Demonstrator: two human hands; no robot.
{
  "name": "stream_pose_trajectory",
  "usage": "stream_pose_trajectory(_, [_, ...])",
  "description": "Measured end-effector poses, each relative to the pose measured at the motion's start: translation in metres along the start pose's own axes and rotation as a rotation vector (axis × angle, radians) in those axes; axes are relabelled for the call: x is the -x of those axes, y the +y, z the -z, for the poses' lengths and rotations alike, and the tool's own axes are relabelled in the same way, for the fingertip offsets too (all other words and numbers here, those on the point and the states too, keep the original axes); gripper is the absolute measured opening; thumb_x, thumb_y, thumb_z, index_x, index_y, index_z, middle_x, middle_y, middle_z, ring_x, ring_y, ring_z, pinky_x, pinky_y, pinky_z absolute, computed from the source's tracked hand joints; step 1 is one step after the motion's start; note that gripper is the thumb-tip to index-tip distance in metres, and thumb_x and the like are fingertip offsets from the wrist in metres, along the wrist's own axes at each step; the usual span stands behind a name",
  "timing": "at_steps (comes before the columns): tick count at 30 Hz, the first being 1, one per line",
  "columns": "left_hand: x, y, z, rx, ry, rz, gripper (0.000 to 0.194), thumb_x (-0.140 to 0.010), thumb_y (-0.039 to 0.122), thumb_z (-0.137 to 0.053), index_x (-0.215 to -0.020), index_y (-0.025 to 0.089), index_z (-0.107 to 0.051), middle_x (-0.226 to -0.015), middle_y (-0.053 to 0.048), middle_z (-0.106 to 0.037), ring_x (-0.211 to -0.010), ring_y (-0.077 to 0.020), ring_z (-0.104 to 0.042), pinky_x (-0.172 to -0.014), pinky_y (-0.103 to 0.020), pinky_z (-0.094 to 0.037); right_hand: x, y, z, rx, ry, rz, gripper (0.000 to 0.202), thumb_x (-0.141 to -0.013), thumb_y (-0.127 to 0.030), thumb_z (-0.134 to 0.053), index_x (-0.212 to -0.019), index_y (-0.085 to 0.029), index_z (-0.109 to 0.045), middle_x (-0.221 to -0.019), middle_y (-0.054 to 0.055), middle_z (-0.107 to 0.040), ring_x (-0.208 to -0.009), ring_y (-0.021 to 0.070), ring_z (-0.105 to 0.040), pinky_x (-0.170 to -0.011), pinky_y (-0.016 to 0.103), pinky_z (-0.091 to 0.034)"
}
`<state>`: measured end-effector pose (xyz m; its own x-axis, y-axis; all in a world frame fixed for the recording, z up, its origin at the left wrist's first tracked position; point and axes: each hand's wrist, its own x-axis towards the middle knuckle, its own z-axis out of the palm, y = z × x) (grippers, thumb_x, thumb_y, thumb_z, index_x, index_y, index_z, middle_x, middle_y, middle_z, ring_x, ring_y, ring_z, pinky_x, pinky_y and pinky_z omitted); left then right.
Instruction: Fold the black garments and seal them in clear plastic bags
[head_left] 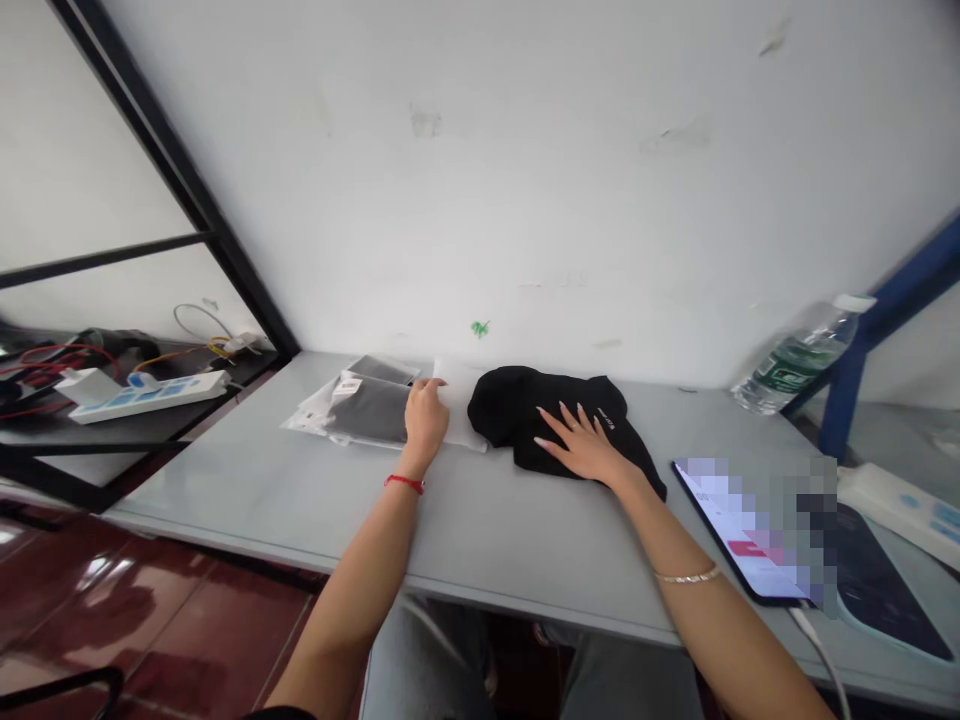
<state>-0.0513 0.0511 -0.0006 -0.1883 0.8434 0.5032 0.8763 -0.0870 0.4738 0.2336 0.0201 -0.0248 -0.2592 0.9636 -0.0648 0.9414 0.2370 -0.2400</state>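
A black folded garment [517, 400] with small white lettering lies on the grey table, in the middle of the view. My right hand [581, 445] rests flat on it, fingers spread. To its left are dark folded items in frosted plastic bags [367, 410], and one bag carries a white barcode label [349, 387]. My left hand [427, 415] is closed at the right part of the top bag, fingers curled on the plastic. A pale translucent bag part [466, 415] reaches from under that hand to the garment's left edge. The fingertips' exact hold is partly hidden.
A lit phone [731, 530] with a cable lies at the right, beside a second dark phone [885, 570]. A water bottle [799, 360] leans at the blue frame [844, 385]. Power strips [154, 395] lie at both sides. A white wall [525, 200] bounds the table's back.
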Motion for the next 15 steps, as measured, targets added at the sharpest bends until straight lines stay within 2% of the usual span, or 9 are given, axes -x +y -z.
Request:
stream_pose_trajectory(2, [-0.003, 0.001, 0.007, 0.012, 0.078, 0.024, 0.048, -0.075, -0.006, -0.041, -0.105, 0.019, -0.069, -0.111, -0.012, -0.063, -0.104, -0.0267, -0.062, -0.087, -0.036, -0.051, 0.000, -0.001, -0.005, 0.040, -0.053, 0.002, 0.071, -0.091, -0.071, -0.021, -0.153, -0.038, -0.012, -0.163, 0.006, -0.009, -0.146, 0.0385, 0.000, -0.116, 0.058, -0.012])
stream_pose_trajectory(8, [-0.010, -0.003, 0.014, 0.202, 0.518, 0.030, 0.045, -0.086, 0.002, -0.037, -0.117, 0.016, -0.065, -0.114, -0.013, -0.057, -0.110, -0.0225, -0.057, -0.095, -0.035, -0.048, 0.006, -0.008, 0.000, 0.063, -0.116, 0.035, 0.070, -0.091, -0.072, -0.025, -0.152, -0.040, -0.013, -0.163, 0.004, -0.007, -0.146, 0.0391, 0.000, -0.115, 0.058, -0.014])
stream_pose_trajectory(10, [-0.011, -0.002, 0.013, 0.281, 0.601, 0.033, 0.044, -0.088, 0.004, -0.036, -0.120, 0.014, -0.063, -0.114, -0.013, -0.055, -0.108, -0.0215, -0.056, -0.096, -0.035, -0.047, 0.010, -0.018, 0.004, 0.070, -0.104, 0.073, 0.071, -0.091, -0.070, -0.029, -0.152, -0.038, -0.016, -0.162, 0.006, -0.013, -0.146, 0.0404, -0.006, -0.114, 0.059, -0.017])
stream_pose_trajectory(15, [-0.011, 0.000, 0.011, 0.409, 0.675, 0.086, 0.044, -0.088, 0.008, -0.039, -0.127, 0.013, -0.059, -0.118, -0.014, -0.049, -0.108, -0.0207, -0.055, -0.093, -0.033, -0.049, 0.023, -0.049, 0.007, 0.117, 0.026, 0.191, 0.068, -0.093, -0.059, -0.043, -0.150, -0.023, -0.034, -0.149, 0.019, -0.042, -0.137, 0.0417, -0.035, -0.107, 0.053, -0.035])
